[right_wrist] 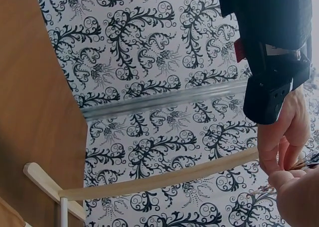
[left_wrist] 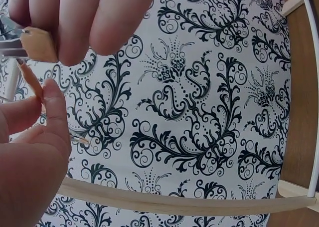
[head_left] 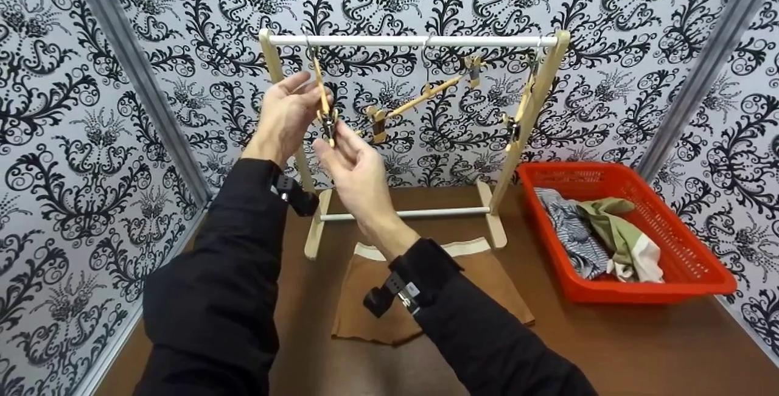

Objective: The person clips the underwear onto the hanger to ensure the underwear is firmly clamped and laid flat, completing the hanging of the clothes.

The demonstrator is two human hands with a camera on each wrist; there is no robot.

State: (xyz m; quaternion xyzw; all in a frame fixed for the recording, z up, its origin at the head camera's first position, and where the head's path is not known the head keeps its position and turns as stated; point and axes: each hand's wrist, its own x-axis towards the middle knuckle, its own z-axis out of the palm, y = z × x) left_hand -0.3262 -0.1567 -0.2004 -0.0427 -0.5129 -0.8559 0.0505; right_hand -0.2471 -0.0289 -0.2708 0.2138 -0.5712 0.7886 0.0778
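Observation:
At the left end of the rack hangs a wooden clip hanger (head_left: 323, 89), seen nearly end-on. My left hand (head_left: 289, 113) pinches its wooden bar, which shows between thumb and finger in the left wrist view. Lower and to the right, my right hand (head_left: 359, 174) holds the clip (head_left: 329, 125) at the hanger's near end. That clip's wooden block (left_wrist: 39, 45) lies against the right fingers (left_wrist: 77, 27) in the left wrist view. In the right wrist view the two hands meet at the right edge, where the hanger is mostly hidden. No garment hangs from it.
Another clip hanger (head_left: 423, 98) hangs mid-rod, and a third (head_left: 524, 101) hangs by the right post. The wooden rack's white rod (head_left: 377, 41) spans above. Brown shorts or a skirt (head_left: 365, 298) with a pale waistband lie below my arms. A red basket (head_left: 688, 250) at right holds crumpled clothes (head_left: 614, 232).

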